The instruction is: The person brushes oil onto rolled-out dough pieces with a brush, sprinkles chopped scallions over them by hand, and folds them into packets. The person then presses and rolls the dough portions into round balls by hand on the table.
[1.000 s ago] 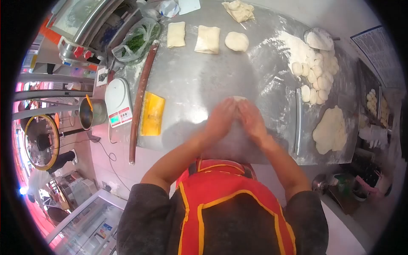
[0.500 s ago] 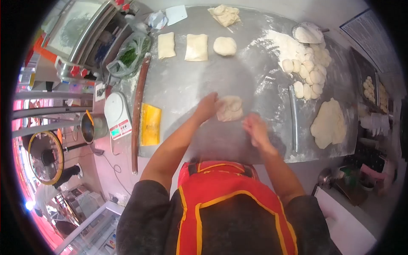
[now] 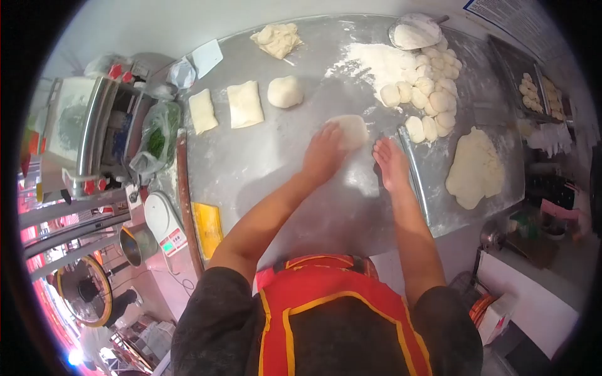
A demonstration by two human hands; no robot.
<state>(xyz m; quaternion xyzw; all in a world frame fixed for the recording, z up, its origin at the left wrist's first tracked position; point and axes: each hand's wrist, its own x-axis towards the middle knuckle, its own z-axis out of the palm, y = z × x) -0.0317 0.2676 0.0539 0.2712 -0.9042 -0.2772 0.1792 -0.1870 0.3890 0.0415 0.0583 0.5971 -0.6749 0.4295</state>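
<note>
My left hand (image 3: 324, 155) has its fingers over the near left side of a pale piece of dough (image 3: 353, 130), which is slightly blurred. The hand grips that side; its fingertips are partly hidden. My right hand (image 3: 391, 164) holds nothing, its fingers stretched out just above the worktop, to the right of the dough. Close beside it lies a grey metal rod (image 3: 414, 178). Loose flour (image 3: 370, 69) and a heap of small dough balls (image 3: 433, 94) are beyond my hands.
Two rectangular dough pieces (image 3: 245, 104), a round one (image 3: 285, 92) and a rough lump (image 3: 276, 41) lie at the back left. A flat dough sheet (image 3: 475, 168) is at right. A wooden rolling pin (image 3: 184, 194), yellow scraper (image 3: 207, 227) and scale (image 3: 164, 219) line the left edge.
The view has shifted. My left hand has moved right and away from me with the dough piece. My right hand has moved forward beside the metal rod, its fingers now straightened.
</note>
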